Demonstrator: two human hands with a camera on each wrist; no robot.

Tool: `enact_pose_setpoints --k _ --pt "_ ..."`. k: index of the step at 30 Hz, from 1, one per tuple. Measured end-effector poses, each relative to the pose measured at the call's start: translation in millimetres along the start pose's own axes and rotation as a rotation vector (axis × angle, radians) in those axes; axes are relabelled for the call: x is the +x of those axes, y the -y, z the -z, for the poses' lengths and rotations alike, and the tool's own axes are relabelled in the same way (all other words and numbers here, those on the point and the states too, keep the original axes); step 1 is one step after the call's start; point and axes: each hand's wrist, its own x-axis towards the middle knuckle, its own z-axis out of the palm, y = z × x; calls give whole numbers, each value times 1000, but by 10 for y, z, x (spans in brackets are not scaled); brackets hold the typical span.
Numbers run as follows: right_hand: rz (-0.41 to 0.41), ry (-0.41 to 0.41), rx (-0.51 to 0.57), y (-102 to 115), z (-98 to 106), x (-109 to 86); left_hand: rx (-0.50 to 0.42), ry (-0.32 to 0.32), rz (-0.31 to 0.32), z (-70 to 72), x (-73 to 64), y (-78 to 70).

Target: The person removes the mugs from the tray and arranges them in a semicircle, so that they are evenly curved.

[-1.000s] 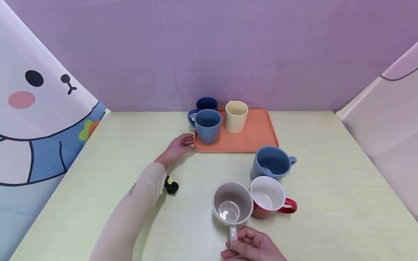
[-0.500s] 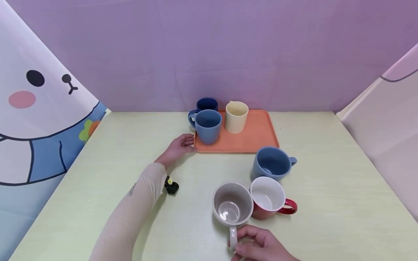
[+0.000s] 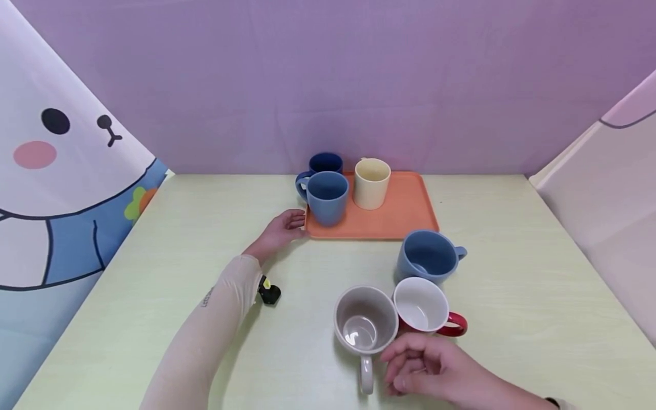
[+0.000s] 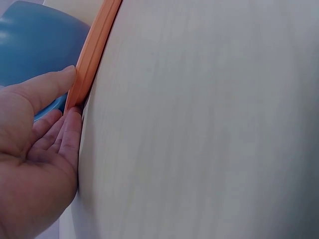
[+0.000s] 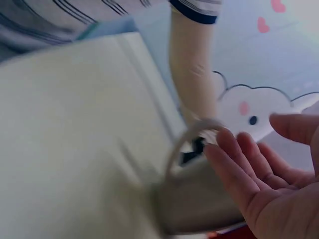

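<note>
Orange tray (image 3: 405,210): one, at the worktop's (image 3: 236,199) far edge. Mugs: six, upright. On the tray, three: dark-blue mug (image 3: 325,163), first blue mug (image 3: 329,208), cream mug (image 3: 370,192). In front of the tray, three: second blue mug (image 3: 426,259), nearest; red mug (image 3: 420,307); grey mug (image 3: 365,322). Hands: two. Left hand (image 3: 281,230), fingers extended, touches the tray's near left corner; right hand (image 3: 427,364), loosely bent, holding nothing, lies well in front of the tray beside the grey mug's handle.
</note>
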Motion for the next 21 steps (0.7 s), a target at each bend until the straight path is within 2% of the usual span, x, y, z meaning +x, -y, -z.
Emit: enact_pose_setpoints --k 5,10,16,21 --pt "121 22 -198 203 117 66 -14 4 -14 -3 10 15" --pt "178 25 -286 394 274 135 -25 3 -11 -4 -2 12" --pt "201 -24 -398 619 459 234 -29 9 -18 -10 11 12" --pt "189 -66 -511 801 566 332 -15 -3 -2 -2 11 4"
